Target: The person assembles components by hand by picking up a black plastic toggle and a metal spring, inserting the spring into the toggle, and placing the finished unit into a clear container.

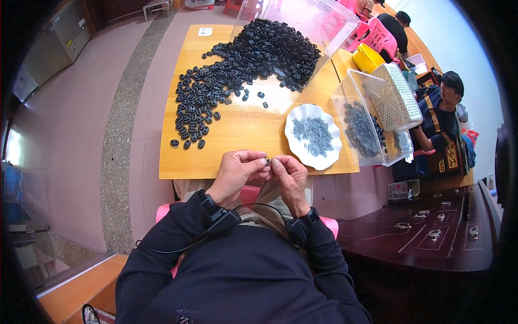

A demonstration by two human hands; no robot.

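small dark piece (268, 161) pinched between left hand (237, 173) at eight o'clock, right hand (291, 178) at four; white scalloped plate (326, 163) at two.

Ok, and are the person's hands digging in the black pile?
No, the left hand and right hand meet at the near edge of the table, apart from the black pile.

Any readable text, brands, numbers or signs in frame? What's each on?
White carton, right: large lettering, red star; wording not transcribed.
Dark top: small chest lettering; not transcribed.
White label on wooden table: too small to read.
Dark panel with gold marks, right: too blurred to read.
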